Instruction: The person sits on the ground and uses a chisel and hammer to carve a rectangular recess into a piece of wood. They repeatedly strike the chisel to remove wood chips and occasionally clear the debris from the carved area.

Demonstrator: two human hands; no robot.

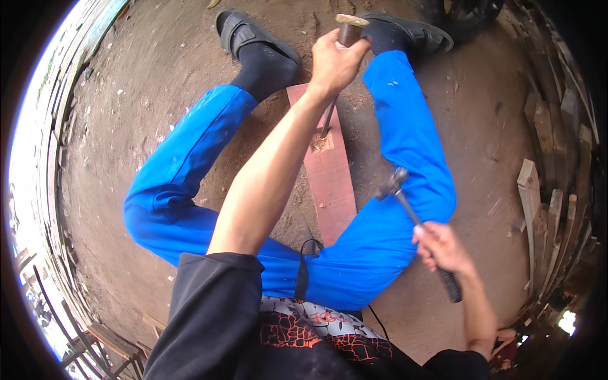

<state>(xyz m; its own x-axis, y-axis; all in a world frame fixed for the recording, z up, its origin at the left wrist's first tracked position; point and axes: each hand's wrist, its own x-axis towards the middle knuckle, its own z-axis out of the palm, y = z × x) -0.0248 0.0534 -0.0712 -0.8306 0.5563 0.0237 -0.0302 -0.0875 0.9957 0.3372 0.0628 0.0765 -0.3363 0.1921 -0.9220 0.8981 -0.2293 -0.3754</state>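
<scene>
My left hand point(337, 66) is wrapped round the wooden handle of a chisel point(349, 31), whose flat round top shows above the fist. Its thin metal blade slants down to a reddish wooden board point(330, 183), with the tip at a rough, pale hollow cut in the surface. Loose wood chips lie in and around that hollow. Off to the right, my right hand point(443, 247) grips a claw hammer point(405, 196) by its dark handle. The hammer head, slightly blurred, is over my right thigh, apart from the chisel.
The board lies between my legs, in blue trousers point(418, 120), on a brown dirt floor point(114, 209). Stacked timber pieces point(538, 190) line the right side. A dark wheel point(468, 12) stands at the far right. Wooden slats point(54, 164) edge the left.
</scene>
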